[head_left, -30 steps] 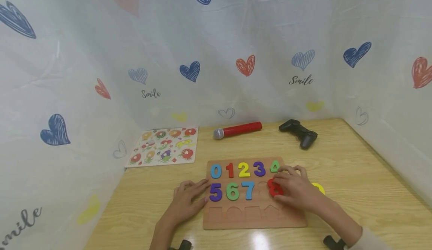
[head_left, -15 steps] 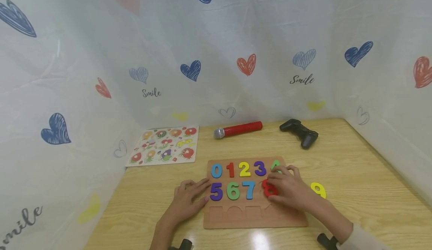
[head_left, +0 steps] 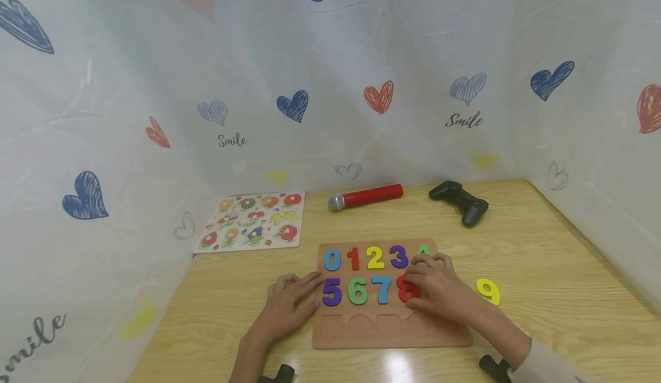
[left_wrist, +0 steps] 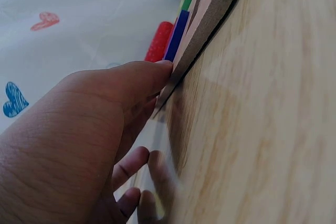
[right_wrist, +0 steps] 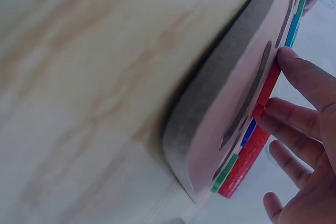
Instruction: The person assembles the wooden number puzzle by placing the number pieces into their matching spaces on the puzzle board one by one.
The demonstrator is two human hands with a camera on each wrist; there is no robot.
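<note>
A wooden number puzzle board (head_left: 351, 340) lies on the table with coloured numbers in its upper two rows. My right hand (head_left: 439, 285) is over its right side, thumb and fingers pinching the red number 8 (head_left: 405, 290) just right of the blue 7 (head_left: 381, 289). The right wrist view shows the thumb at one end of the red 8 (right_wrist: 269, 83) and a finger at the other. The hand partly covers the green 4 (head_left: 423, 250). My left hand (head_left: 286, 307) touches the board's left edge with extended fingers and thumb, beside the purple 5 (head_left: 332, 291).
A yellow number 9 (head_left: 488, 291) lies on the table right of the board. Behind are a fruit puzzle board (head_left: 250, 222), a red toy microphone (head_left: 369, 196) and a black game controller (head_left: 459, 202). A heart-printed curtain (head_left: 330, 55) surrounds the table's back and sides.
My right hand has slid the red 8 leftward, into the spot beside the blue 7. The yellow 9 now shows more fully past the right wrist. My left hand has stayed at the board's edge.
</note>
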